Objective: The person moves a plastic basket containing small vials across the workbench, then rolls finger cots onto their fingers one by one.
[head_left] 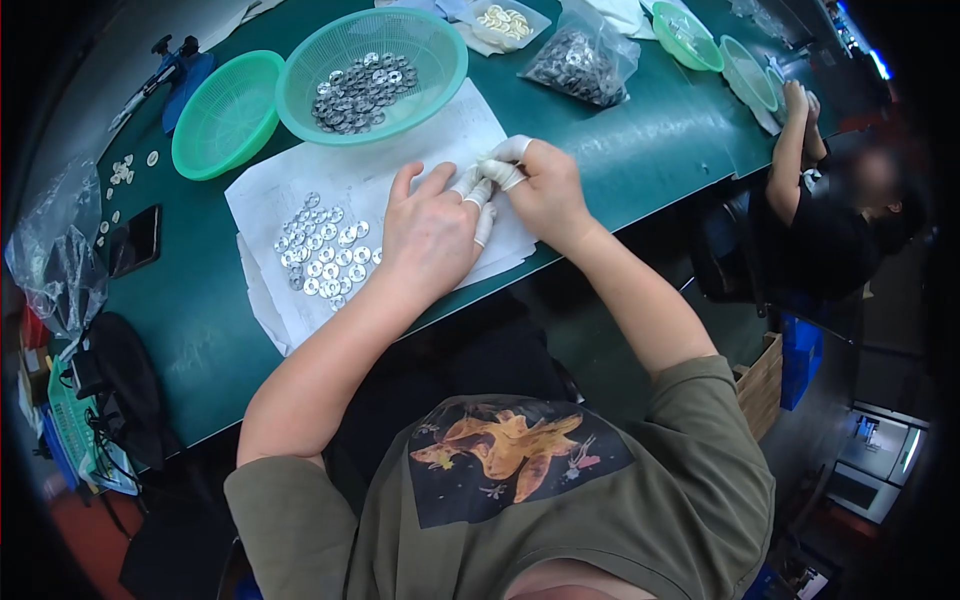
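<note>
My left hand [432, 232] and my right hand [547, 188] meet over the white paper [262, 190], their fingertips pressed together. White finger cots cover several fingertips on both hands. The left thumb and forefinger side is pinched while its other fingers stick out. Whatever sits between the fingertips is too small or hidden to make out. Left of my left hand, several shiny silver discs with centre holes [330, 255] lie spread on the paper. Beyond the hands stands a light green mesh basket [440, 100] with a heap of similar, darker-looking discs [362, 95].
A brighter green basket [205, 135] leans beside the first. A clear bag of dark pieces [580, 65] and a bag of cream-coloured rings [503, 24] lie farther back. A phone [136, 241] rests at left. Another person [835, 220] sits at the table's right.
</note>
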A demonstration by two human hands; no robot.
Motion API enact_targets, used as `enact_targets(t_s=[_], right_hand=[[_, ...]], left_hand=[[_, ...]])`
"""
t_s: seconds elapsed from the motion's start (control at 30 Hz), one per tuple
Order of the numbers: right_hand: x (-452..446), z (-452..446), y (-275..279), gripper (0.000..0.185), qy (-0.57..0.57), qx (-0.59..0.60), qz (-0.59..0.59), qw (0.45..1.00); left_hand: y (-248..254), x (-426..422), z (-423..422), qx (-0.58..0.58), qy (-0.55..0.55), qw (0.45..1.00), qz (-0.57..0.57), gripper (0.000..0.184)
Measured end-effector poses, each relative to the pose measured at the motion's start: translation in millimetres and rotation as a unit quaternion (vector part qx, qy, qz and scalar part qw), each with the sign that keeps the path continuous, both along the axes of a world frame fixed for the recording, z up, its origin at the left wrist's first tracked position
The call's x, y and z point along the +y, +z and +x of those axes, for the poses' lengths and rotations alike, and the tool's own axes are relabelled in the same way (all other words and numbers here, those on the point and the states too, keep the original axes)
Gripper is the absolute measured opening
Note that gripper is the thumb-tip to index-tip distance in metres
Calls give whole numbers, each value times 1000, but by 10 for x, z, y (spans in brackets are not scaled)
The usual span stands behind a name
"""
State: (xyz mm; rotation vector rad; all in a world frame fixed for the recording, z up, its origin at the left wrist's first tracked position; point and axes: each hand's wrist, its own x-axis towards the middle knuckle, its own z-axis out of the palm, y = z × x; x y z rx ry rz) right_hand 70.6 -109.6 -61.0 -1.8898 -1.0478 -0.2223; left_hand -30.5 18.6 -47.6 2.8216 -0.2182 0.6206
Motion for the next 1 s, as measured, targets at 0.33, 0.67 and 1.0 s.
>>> enact_targets(t_s=[0.33,0.67,1.0], right_hand=[[-10,17,2,6,11,54,11,998],[21,13,-21,9,-25,119,14,992],[34,20,-48,11,-34,28,27,999]], left_hand=[[-53,16,3,-26,-13,1000,7,22],[-64,-17,4,-27,6,999,-34,25],[-63,38,-35,-25,6,998,-60,23]])
